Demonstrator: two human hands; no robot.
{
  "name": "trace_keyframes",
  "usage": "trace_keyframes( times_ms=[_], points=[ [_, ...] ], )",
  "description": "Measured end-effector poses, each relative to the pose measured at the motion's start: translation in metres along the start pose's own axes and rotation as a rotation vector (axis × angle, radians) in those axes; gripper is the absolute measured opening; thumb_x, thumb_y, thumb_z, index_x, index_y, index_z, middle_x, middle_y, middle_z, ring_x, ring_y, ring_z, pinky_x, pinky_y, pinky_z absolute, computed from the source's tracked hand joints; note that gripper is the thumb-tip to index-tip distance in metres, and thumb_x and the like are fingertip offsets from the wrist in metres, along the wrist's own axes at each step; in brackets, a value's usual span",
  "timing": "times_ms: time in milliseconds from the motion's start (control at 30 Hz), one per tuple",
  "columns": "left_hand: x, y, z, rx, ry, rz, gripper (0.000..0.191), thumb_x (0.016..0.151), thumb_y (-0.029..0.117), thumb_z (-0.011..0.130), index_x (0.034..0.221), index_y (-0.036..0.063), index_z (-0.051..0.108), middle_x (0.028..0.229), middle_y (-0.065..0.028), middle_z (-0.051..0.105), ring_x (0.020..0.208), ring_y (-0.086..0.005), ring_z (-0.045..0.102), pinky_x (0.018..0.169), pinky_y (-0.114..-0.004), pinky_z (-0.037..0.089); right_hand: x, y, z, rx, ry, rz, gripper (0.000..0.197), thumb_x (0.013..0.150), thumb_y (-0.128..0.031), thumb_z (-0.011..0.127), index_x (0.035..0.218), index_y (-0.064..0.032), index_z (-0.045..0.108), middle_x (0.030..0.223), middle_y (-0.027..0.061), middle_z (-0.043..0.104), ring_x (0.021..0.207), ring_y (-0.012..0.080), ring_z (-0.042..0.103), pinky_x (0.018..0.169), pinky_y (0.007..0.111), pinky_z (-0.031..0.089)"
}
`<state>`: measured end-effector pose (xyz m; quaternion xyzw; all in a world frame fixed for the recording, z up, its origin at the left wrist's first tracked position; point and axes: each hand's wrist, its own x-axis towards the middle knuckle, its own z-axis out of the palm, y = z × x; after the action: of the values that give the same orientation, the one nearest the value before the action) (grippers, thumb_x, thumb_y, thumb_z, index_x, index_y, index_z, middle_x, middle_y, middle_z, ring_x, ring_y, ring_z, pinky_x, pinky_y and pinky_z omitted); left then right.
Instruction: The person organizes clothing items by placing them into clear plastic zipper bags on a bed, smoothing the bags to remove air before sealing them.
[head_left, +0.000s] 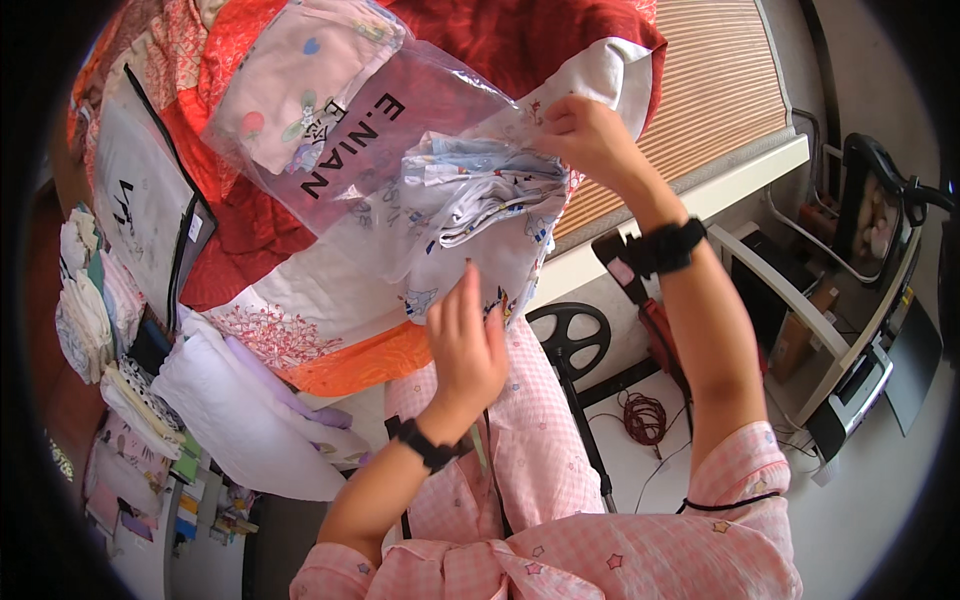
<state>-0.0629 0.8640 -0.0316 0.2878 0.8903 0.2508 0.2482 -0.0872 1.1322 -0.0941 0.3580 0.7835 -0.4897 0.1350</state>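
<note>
A folded white and blue cotton cloth (487, 191) with small printed figures lies in front of me, its lower part spread towards my lap. Just below the folds, my left hand (469, 349) is held flat with thumb apart, nothing in it. My right hand (589, 139) has curled fingers at the upper right corner of the cloth; whether they pinch anything is unclear. Beyond the cloth, a clear plastic bag (420, 97) with black writing extends to the upper left. Inside that bag is a folded pale pink printed cloth (307, 82).
A red, white and orange quilt (262, 217) lies beneath everything. On the left are a zipped translucent bag (146, 202), a white pillow (232, 412) and stacked folded clothes (90, 300). To the right stand a striped blind (720, 75), a black handwheel (574, 337) and a coiled cable (643, 418).
</note>
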Motion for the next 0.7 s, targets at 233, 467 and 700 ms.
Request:
trace_keyframes(
  times_ms=[233, 467, 700],
  points=[
    [0.058, -0.045, 0.036, 0.233, 0.071, 0.282, 0.047, 0.083, 0.027, 0.054, 0.128, 0.015, 0.049, 0.133, -0.0121, 0.042, 0.12, -0.0346, 0.038, 0.102, -0.061, 0.016, 0.033, 0.002, 0.015, -0.233, -0.251, 0.013, 0.027, 0.069, -0.028, 0.069, 0.079, -0.0025, 0.068, 0.073, 0.0099, 0.065, 0.071, 0.0193, 0.061, 0.068, 0.031, 0.048],
    [0.052, -0.062, 0.051, 0.27, 0.029, 0.287, 0.049, 0.079, 0.032, 0.055, 0.128, 0.0281, 0.05, 0.134, -0.0049, 0.043, 0.127, -0.0283, 0.035, 0.1, -0.07, 0.007, 0.04, 0.01, 0.012, -0.308, -0.292, -0.198, 0.031, 0.071, -0.03, 0.068, 0.08, -0.0004, 0.067, 0.064, 0.007, 0.06, 0.062, 0.0134, 0.058, 0.061, 0.03, 0.046],
    [0.059, -0.06, 0.049, 0.325, -0.013, 0.271, 0.049, 0.079, 0.032, 0.054, 0.127, 0.0278, 0.05, 0.129, -0.0051, 0.047, 0.127, -0.0283, 0.034, 0.098, -0.072, 0.01, 0.042, 0.007, -0.015, -0.021, -0.494, 0.08, 0.025, 0.076, -0.023, 0.067, 0.08, 0.002, 0.065, 0.07, 0.0071, 0.062, 0.058, 0.0115, 0.058, 0.057, 0.026, 0.049]
  ],
)
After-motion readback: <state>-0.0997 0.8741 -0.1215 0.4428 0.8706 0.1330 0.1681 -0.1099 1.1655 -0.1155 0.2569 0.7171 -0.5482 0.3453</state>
